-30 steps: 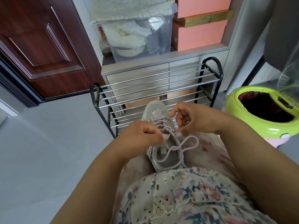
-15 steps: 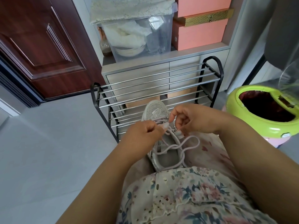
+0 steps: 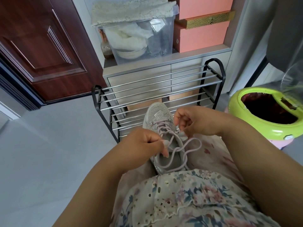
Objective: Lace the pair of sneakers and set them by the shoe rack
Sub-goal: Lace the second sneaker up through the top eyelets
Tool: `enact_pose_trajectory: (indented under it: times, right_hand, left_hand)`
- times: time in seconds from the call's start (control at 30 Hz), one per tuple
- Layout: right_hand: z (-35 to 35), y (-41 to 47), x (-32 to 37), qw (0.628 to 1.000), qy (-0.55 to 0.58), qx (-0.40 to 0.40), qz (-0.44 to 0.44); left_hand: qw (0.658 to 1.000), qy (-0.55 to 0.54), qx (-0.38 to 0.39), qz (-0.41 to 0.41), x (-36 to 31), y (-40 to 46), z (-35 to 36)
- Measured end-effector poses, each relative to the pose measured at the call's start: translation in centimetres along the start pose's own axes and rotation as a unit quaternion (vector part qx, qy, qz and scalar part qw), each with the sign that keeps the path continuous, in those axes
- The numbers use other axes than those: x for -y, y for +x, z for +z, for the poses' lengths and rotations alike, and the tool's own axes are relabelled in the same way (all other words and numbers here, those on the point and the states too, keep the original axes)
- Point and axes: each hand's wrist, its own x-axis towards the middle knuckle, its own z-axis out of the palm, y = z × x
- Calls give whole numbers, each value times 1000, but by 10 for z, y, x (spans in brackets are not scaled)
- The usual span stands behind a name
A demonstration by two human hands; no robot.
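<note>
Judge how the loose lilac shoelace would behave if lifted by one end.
The shoelace would probably hang limp: its slack already lies in soft curves over the sneaker. It looks thin and round, so likely light. Both hands pinch it, which suggests it could slide through looser hold.

Shoe rack point(image 3: 157, 89) blocks ahead; floor point(image 3: 49, 153) open left

1. One sneaker point(image 3: 161, 128), on the lap near the middle, with one pale lace point(image 3: 188, 149) running through it.
2. Two hands: the left hand point(image 3: 144, 145) and the right hand point(image 3: 195, 120), each pinching the lace.
3. One shoe rack point(image 3: 157, 89), just beyond the sneaker.
4. Two pink boxes point(image 3: 201, 35), stacked at far right.
5. One gold box point(image 3: 208, 21) between them.
6. One clear bin point(image 3: 141, 36), far centre.
7. One green bin point(image 3: 262, 112), at right.
8. One door point(image 3: 41, 46), far left.
</note>
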Motion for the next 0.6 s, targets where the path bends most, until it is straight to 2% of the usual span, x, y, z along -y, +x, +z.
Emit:
enact_pose_trajectory:
  times: [0.17, 0.3, 0.4, 0.47, 0.53, 0.6]
  right_hand:
    - [-2, -5, 6, 1000, -8, 7, 1]
    - [-8, -15, 18, 997, -62, 35, 41]
    - [-10, -24, 25, 976, -154, 124, 86]
    - [-6, -26, 26, 970, -166, 158, 79]
    - [-5, -26, 28, 973, -164, 154, 45]
    - [-8, -29, 32, 981, -145, 127, 2]
  left_hand:
    - [997, 25, -52, -43, 6, 2, -1]
    - [996, 23, -78, -31, 4, 3, -4]
    - [997, 44, -62, -33, 1, 4, -4]
    - [996, 66, -37, -49, 1, 3, -3]
    - [996, 59, -8, -64, -2, 0, -3]
    - [998, 5, 17, -57, -6, -5, -7]
